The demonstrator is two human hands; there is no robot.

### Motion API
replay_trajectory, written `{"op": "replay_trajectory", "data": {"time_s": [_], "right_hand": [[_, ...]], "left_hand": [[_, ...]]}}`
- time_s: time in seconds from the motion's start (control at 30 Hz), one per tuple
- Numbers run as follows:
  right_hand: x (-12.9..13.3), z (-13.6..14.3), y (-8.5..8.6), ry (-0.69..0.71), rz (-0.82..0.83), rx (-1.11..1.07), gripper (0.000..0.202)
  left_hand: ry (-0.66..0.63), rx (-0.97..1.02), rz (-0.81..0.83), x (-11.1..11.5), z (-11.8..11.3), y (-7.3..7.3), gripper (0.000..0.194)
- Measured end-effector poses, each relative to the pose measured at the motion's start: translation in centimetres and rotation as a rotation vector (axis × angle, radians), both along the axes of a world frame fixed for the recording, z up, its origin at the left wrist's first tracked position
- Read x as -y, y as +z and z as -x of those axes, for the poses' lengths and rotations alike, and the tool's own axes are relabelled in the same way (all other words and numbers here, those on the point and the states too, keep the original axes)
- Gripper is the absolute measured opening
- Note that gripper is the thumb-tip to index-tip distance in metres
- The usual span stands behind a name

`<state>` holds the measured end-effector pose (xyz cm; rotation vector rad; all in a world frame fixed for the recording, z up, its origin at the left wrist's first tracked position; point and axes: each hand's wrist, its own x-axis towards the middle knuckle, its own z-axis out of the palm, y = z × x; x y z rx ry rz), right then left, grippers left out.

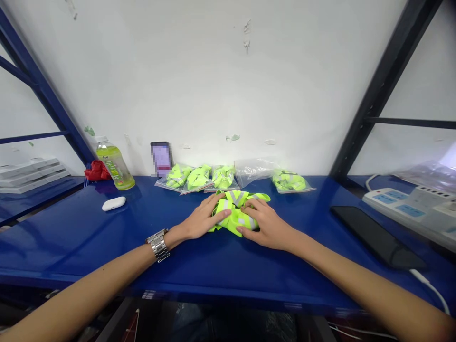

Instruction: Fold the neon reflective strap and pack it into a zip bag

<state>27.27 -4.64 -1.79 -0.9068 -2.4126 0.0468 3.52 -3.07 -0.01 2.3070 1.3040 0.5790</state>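
A neon-yellow reflective vest (234, 219) with silver-grey strips lies bunched into a loose bundle on the blue table. My left hand (204, 217), with a metal watch on its wrist, wraps the bundle's left side, thumb lying over the top. From the right, my right hand (265, 223) holds the same bundle with bent fingers on top and the thumb at the near edge. Behind it sit several similar yellow bundles in clear zip bags, among them one bagged vest (223, 177) in the middle and another bagged vest (289, 180) farther right.
A flattened clear bag (254, 171) lies between the bagged bundles. To the left are a drink bottle (114, 164), a white earbud case (114, 204) and a phone (161, 158) leaning on the wall. A dark phone (377, 237) with a cable and a power strip (409, 204) lie right.
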Motion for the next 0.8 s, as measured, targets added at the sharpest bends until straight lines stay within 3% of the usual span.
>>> {"op": "replay_trajectory", "data": {"time_s": [0.13,0.23,0.3,0.43,0.53,0.63,0.7,0.8], "right_hand": [[0.4,0.2,-0.1,0.036,-0.008,-0.016,0.025],[0.6,0.2,-0.2,0.039,-0.013,-0.034,0.022],[0.9,0.2,-0.1,0.008,-0.009,-0.023,0.022],[1.3,0.6,0.1,-0.101,0.024,0.007,0.033],[1.1,1.0,0.1,-0.149,0.035,-0.008,0.036],[0.7,1.0,-0.1,-0.129,0.025,-0.013,0.031],[0.3,0.8,0.0,-0.108,0.031,0.003,0.029],[-0.1,0.4,0.3,-0.061,0.066,0.029,0.028]], "left_hand": [[-0.001,0.268,0.095,0.4,-2.3,0.0,0.072],[-0.007,0.558,0.228,0.0,-3.5,-0.3,0.066],[-0.026,0.624,0.258,-0.5,-3.8,-0.5,0.062],[-0.017,0.366,0.051,-1.5,-2.9,0.1,0.066],[-0.039,0.089,-0.139,-1.4,-1.2,1.1,0.09],[-0.11,-0.206,-0.225,-0.5,0.6,2.1,0.108],[-0.174,-0.366,-0.267,-0.1,1.8,2.7,0.102],[-0.225,-0.517,-0.451,-0.7,3.7,3.3,0.07]]}}
